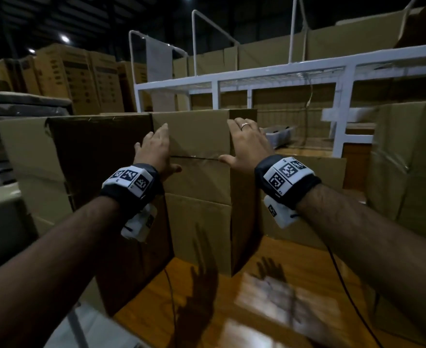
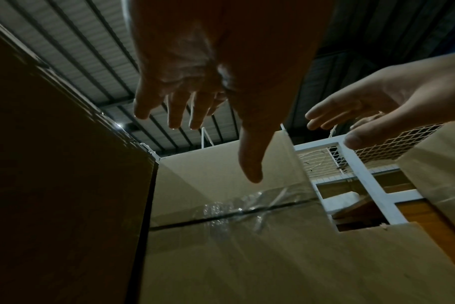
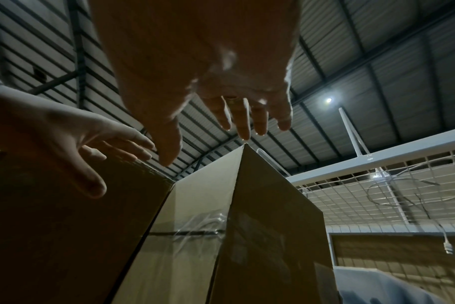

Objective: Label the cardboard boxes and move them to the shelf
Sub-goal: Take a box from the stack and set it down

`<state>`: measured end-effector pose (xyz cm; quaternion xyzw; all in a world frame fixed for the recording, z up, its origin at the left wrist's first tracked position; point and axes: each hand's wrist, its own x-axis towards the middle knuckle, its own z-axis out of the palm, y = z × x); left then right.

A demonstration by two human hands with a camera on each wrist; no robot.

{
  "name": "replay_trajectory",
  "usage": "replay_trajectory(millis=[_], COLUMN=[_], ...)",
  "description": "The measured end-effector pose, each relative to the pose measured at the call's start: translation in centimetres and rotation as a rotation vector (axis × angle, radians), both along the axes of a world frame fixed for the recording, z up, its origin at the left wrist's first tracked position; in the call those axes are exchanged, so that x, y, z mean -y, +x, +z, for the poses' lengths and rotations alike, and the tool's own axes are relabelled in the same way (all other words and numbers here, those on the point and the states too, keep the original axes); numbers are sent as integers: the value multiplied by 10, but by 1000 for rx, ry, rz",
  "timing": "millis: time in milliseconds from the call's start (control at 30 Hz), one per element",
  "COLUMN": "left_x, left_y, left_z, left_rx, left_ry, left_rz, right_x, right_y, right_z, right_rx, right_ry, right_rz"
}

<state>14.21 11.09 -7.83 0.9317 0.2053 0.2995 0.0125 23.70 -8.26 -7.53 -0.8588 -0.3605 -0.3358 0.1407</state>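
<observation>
A tan cardboard box (image 1: pixel 197 136) with a clear-taped seam across its near face sits on top of another tan box (image 1: pixel 199 229). My left hand (image 1: pixel 158 149) is spread at the upper box's left edge and my right hand (image 1: pixel 244 144) at its right corner. Both hands have straight fingers and hold nothing. In the left wrist view my left hand (image 2: pixel 226 98) hangs in front of the taped box (image 2: pixel 234 246). In the right wrist view my right hand (image 3: pixel 208 111) is level with the box (image 3: pixel 195 205) corner. Whether the palms touch the cardboard is unclear. The white wire shelf (image 1: pixel 232 81) stands behind.
A dark brown box (image 1: pixel 101 151) butts against the left side of the stack. More tan boxes (image 1: pixel 408 159) stand at the right, and stacked cartons (image 1: pixel 81 79) at the back left. A glossy wooden surface (image 1: pixel 269 297) lies below my arms, with black cables crossing it.
</observation>
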Motion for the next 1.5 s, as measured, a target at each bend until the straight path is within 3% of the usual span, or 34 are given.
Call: replay_trajectory(millis=[267,600,767,1067,1233,1500], left_x=[-84,-116,-116,-103,-99,-99], left_y=[76,127,130,115,110,107], left_z=[40,59,65,55,47,44], left_rx=[34,53,33,125,130,135], left_ry=[48,-87,-104,-164,-173,-248], left_rz=[-134,-134,-138,-323,-354,-390], right_x=[-60,-74,-63,-43,-50,-68], right_y=[36,57,64,63,55,51], right_z=[28,35,40,49,46,40], right_rx=[8,-22,-82,-166,-147,-184], right_ry=[93,113,150,159,119,236], right_rz=[-171,-229,-206,-224,-290,-362])
